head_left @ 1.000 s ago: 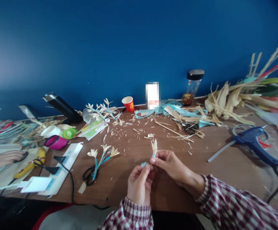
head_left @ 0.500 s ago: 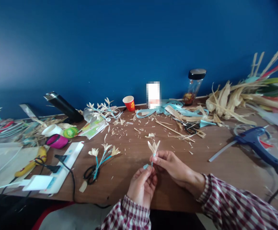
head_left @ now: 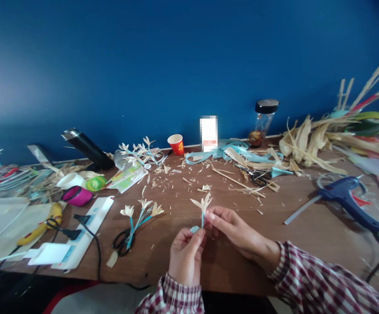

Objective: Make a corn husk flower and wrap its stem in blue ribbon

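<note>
My right hand (head_left: 230, 226) pinches the blue-wrapped stem of a small cream husk flower (head_left: 202, 204), holding it upright just above the brown table (head_left: 300, 237). Just below it, my left hand (head_left: 184, 255) is closed on a short end of light blue tape (head_left: 195, 229) at the base of the stem. Both wrists wear red and white plaid sleeves. To the left lies a bunch of finished husk flowers with blue stems (head_left: 141, 213), resting across black scissors (head_left: 121, 241).
A blue glue gun (head_left: 351, 199) lies at right with its cable. Dried husks (head_left: 310, 141), blue ribbon (head_left: 224, 150), another pair of scissors (head_left: 258, 176), a red paper cup (head_left: 175, 143) and a jar (head_left: 262, 122) stand at the back. A white power strip (head_left: 78, 235) and yellow tool (head_left: 42, 222) sit left.
The flower has turned in my right fingers and its petals now spread wider. Both hands shifted slightly left. The other person's hand at the far left has gone from view.
</note>
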The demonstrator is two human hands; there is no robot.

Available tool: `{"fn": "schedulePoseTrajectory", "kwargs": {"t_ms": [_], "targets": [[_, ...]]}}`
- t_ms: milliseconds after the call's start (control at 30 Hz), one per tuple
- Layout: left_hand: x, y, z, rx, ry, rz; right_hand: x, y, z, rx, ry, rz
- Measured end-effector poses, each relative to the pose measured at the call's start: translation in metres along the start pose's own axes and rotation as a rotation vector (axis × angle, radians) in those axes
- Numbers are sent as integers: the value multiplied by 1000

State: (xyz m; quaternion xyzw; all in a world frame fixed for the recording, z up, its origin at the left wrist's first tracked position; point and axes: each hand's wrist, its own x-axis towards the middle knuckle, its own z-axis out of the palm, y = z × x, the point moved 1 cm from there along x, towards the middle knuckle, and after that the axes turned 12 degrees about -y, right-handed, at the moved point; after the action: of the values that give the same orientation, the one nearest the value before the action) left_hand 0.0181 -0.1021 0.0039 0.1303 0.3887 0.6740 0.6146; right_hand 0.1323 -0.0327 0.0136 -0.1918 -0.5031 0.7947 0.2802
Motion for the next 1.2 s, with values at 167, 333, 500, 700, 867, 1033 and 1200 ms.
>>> {"fn": "schedulePoseTrajectory", "kwargs": {"t_ms": [167,333,500,700,867,1033,1200], "targets": [[-1,-4,2,74,5,52,-1,1,-1,-31,-23,-9],[1,-6,1,71,0,40,-1,1,-4,-52,-44,14],[3,-6,-3,99,4,39,-1,2,-4,-21,-45,51],[3,-5,-2,128,29,72,-1,2,-4,9,-15,53],[3,-9,0,110,12,55,1,3,-2,97,33,13],[3,-12,1,-58,77,-93,2,6,-2,176,121,63],[0,-8,4,-154,158,-227,1,9,-4,207,132,75]]}}
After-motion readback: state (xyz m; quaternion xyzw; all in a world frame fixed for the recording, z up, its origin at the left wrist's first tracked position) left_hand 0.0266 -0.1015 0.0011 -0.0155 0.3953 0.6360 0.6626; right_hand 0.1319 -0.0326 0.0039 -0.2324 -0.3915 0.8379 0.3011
